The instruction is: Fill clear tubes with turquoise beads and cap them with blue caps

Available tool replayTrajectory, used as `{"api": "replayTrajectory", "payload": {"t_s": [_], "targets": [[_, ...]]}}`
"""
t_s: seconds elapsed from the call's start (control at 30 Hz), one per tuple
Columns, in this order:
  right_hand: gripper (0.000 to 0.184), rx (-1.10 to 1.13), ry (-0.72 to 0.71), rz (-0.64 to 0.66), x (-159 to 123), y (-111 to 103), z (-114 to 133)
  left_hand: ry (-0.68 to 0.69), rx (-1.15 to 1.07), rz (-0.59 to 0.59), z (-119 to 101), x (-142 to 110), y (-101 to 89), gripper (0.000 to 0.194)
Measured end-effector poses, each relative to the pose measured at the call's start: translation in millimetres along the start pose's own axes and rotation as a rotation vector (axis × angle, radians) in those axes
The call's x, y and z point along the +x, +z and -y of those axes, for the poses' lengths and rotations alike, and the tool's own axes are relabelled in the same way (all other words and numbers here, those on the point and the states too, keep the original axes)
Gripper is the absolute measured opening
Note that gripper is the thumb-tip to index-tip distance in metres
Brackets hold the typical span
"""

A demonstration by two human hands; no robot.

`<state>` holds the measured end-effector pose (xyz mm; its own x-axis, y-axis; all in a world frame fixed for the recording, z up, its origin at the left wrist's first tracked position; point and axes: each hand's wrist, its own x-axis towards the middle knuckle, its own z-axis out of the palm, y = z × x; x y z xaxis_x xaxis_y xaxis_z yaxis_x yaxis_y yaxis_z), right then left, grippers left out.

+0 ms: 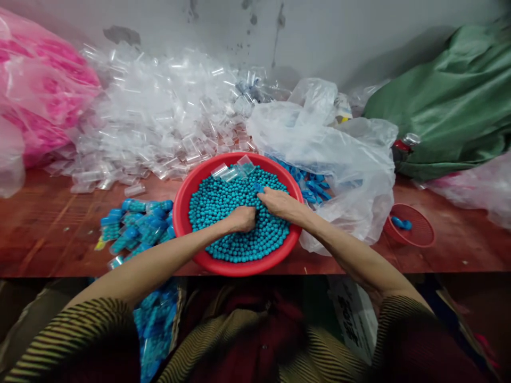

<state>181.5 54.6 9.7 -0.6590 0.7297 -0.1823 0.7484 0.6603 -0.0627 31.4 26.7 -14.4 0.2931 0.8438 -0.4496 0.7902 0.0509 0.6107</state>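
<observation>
A red basin (181, 213) full of small turquoise beads (217, 207) stands at the table's front edge. Over the beads my left hand (241, 218) is closed, knuckles up; whatever its fingers hold is hidden. Just to its right, my right hand (279, 204) pinches a small blue cap (259, 188) between thumb and fingertips. Several clear plastic tubes (233, 171) lie on the beads at the basin's far rim. Left of the basin is a pile of bead-filled tubes with blue caps (139, 223).
Behind the basin rises a big heap of clear tubes (159, 117). A clear plastic bag (339, 159) lies at right over loose blue caps (313, 187). Farther right stands a small red basket (411, 229). A pink-filled bag (43, 80) and green sack (447, 101) flank the table.
</observation>
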Motion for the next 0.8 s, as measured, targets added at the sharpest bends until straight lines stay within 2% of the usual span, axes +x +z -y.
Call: {"api": "replayTrajectory", "payload": {"t_s": [0.1,0.2,0.27,0.33,0.43,0.53,0.63,0.7,0.8], "targets": [[0.029,0.222,0.125,-0.057,0.3,-11.7,-6.1,-0.022,-0.186,0.032,0.5,7.2,-0.6,0.016],[0.032,0.401,0.177,-0.023,-3.6,-16.4,-9.8,-0.036,-0.468,0.113,8.0,-0.1,-9.2,0.023],[0.029,0.343,0.186,-0.012,-8.0,-15.6,-9.0,-0.064,-0.742,0.171,14.6,-8.6,-15.5,0.029],[0.026,0.178,0.217,-0.021,-12.2,-13.5,-4.0,-0.089,-0.929,0.192,20.2,-17.0,-20.3,0.034],[0.028,-0.027,0.222,-0.019,-16.8,-11.4,9.8,-0.049,-0.96,0.129,24.7,-27.2,-23.5,0.029],[0.031,-0.145,0.126,-0.094,-18.9,-10.4,22.6,-0.012,-0.94,0.048,25.5,-34.5,-23.4,0.024],[0.032,-0.17,0.071,-0.144,-18.1,-7.5,24.5,-0.066,-0.997,0.137,26.0,-37.9,-22.7,0.024],[0.033,-0.109,0.116,-0.124,-16.4,-4.1,19.8,-0.092,-1.073,0.22,26.4,-37.5,-22.7,0.025],[0.029,0.032,0.186,-0.12,-13.8,0.5,9.9,-0.079,-1.154,0.259,26.9,-34.1,-23.3,0.026]]}}
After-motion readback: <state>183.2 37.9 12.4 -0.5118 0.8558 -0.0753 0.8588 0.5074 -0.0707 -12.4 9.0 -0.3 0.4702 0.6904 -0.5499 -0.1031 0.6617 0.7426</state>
